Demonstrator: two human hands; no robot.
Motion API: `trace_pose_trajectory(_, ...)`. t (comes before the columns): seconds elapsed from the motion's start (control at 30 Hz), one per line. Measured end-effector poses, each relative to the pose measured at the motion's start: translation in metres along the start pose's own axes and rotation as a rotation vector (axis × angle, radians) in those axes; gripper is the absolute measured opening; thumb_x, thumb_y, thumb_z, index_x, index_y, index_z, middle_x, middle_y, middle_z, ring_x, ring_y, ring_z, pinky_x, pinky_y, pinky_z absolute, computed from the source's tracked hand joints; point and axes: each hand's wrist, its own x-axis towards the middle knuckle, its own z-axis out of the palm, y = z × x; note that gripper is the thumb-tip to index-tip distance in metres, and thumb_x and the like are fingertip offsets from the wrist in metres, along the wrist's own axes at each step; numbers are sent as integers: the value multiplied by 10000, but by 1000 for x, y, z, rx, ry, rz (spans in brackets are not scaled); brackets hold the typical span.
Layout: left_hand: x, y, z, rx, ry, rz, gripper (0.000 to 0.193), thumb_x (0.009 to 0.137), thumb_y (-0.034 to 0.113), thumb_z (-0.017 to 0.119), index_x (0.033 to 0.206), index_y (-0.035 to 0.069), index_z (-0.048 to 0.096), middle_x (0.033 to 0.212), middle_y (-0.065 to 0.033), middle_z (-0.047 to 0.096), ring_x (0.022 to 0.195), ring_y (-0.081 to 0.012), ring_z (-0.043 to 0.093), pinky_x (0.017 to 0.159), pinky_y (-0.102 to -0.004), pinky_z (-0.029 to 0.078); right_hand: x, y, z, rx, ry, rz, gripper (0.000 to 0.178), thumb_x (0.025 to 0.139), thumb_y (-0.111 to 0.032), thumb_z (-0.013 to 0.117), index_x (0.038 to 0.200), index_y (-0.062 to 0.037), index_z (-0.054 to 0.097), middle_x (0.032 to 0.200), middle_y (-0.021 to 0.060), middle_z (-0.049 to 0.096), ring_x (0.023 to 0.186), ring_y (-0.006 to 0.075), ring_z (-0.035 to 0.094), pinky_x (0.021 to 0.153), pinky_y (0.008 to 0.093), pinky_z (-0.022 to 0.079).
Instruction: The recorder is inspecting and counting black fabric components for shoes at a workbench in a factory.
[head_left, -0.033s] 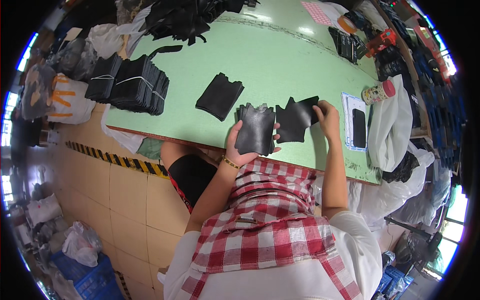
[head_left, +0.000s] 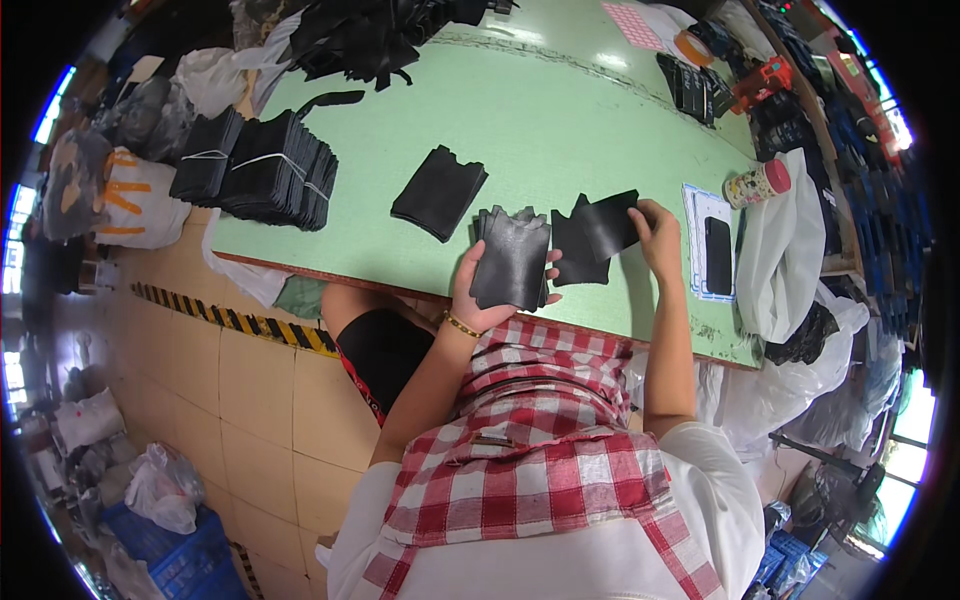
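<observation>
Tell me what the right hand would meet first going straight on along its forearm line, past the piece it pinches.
Beyond the black piece, the right hand faces bare green table, then probably the pink sheet. Height is unclear; it might brush the table first.

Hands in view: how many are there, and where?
2: the left hand holds a stack of black pieces near the edge of the green table; the right hand, farther right, grips a black piece. No others show.
</observation>
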Motion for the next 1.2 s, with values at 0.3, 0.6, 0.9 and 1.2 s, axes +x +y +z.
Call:
trace_pose_trajectory(0.3, -1, -2, 3, 29, 82, 40, 792, 904, 649, 373, 1448, 79, 293, 1402, -275, 378, 1218, -401, 474, 1000, -628, 354, -14, -73, -19, 767, -352, -110, 202, 899, -118, 648, 1008, 52, 650, 835, -4, 630, 778, 54, 542, 706, 205, 441)
trace_pose_trajectory(0.6, -1, 0, -3, 34, -22, -76, 845, 897, 679, 355, 1465, 63, 247, 1394, -285, 379, 1250, -423, 440, 973, -583, 401, -4, -54, 17, -153, -118, -330, 451, 746, -243, 750, 1108, -23, 595, 1071, 147, 594, 1080, 309, 506, 935, 403, 385)
trace_pose_trajectory(0.9, -2, -1, 0, 35, 39, 2, 733, 915, 493, 461, 1455, 42, 254, 1374, -274, 397, 1229, -425, 452, 1015, -591, 364, 5, -5, 17, -233, -246, -57, 380, 752, -250, 765, 1006, -17, 606, 880, 174, 647, 844, 354, 610, 777, 414, 462)
trace_pose_trajectory(1.2, -1, 0, -2, 38, 61, -3, 744, 906, 530, 456, 1458, 69, 268, 1420, -274, 347, 1251, -435, 434, 1011, -614, 357, -1, -68, -27, 629, -99, -80, 188, 914, -126, 620, 948, 57, 596, 765, -39, 547, 720, 37, 459, 615, 210, 384)
